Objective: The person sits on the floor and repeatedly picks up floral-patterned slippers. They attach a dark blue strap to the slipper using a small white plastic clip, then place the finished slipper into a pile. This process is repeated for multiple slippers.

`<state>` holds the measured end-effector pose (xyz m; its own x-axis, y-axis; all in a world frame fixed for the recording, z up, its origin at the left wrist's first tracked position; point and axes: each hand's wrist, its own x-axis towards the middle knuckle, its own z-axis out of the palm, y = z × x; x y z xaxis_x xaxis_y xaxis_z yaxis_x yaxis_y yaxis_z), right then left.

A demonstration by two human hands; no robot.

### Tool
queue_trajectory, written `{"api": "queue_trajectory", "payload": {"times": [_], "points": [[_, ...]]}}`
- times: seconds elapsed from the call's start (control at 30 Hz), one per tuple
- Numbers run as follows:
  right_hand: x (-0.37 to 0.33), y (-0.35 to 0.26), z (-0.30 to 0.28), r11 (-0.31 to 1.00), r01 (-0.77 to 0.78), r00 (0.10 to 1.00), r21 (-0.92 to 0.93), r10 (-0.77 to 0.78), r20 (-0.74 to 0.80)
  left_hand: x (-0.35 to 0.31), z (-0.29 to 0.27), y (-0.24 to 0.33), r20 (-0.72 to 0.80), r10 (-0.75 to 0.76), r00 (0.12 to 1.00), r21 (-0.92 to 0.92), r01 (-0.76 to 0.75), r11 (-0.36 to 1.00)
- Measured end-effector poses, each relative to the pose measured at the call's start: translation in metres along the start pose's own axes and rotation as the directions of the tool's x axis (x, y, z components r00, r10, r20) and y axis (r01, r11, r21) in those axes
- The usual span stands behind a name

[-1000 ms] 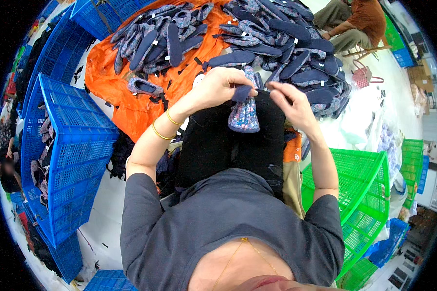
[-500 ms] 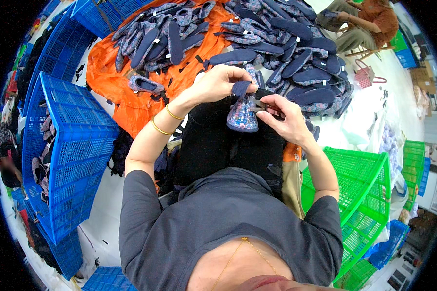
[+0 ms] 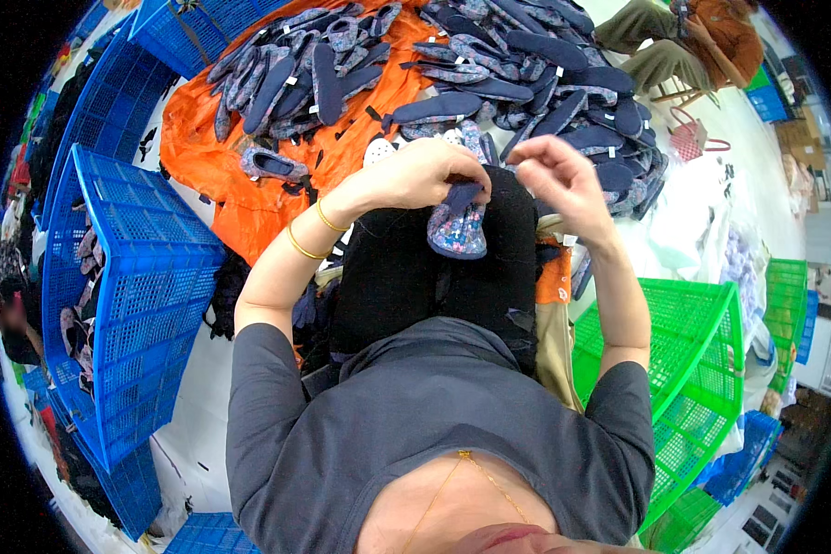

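Pinching from above, the left hand has a small flowered slipper by its upper edge, right over the black trousers of the seated person's lap, rounded end hanging down. Fingers bent close together there, the tips hard to see. And the right hand? Just beside it, clear of the slipper, fingers loosely curled; whether something small sits in that palm, I can't tell. Light thing, I'd say, soft and bendy in the upper, firmer at the sole, neither slippery nor fragile. Best hold: that upper edge, or the sole's rim should the cloth fold. The left hand hides the slipper's other end, mind you, and the dark blue fabric under the fingers is too bunched to read. Out to the sides, a blue crate left, a green crate right; beyond the knees, an orange sheet bearing a lone slipper, and a big heap of slippers alongside. Farther right, a checked bag, then a seated co-worker, head cut off, hands too small to make out.
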<state>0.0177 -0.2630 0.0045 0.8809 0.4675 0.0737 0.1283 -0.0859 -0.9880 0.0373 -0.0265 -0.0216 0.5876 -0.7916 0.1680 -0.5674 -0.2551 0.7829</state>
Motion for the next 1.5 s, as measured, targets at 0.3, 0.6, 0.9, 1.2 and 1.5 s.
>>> {"api": "queue_trajectory", "payload": {"times": [0.3, 0.6, 0.9, 1.2, 1.5], "points": [[-0.016, 0.042, -0.018, 0.985, -0.092, 0.990, -0.143, 0.075, -0.117, -0.007, -0.005, -0.016, -0.095, -0.199, 0.975, -0.372, 0.150, 0.916], [-0.010, 0.035, 0.011, 0.838, 0.045, 0.999, -0.544, -0.047, 0.009, -0.004, -0.009, -0.012, -0.166, -0.134, 0.977, -0.209, 0.098, 0.973], [0.007, 0.025, 0.018, 0.781, 0.137, 0.989, -0.609, -0.075, 0.127, -0.003, -0.014, -0.004, -0.205, -0.025, 0.978, -0.049, 0.015, 0.999], [0.022, 0.009, 0.013, 0.739, 0.134, 0.962, -0.661, 0.062, 0.264, 0.000, -0.011, -0.004, -0.220, 0.053, 0.974, -0.002, -0.055, 0.998], [-0.003, 0.032, -0.016, 0.961, -0.073, 0.996, -0.268, 0.081, 0.019, -0.042, -0.037, 0.015, -0.414, -0.103, 0.904, -0.108, 0.063, 0.992]]}}
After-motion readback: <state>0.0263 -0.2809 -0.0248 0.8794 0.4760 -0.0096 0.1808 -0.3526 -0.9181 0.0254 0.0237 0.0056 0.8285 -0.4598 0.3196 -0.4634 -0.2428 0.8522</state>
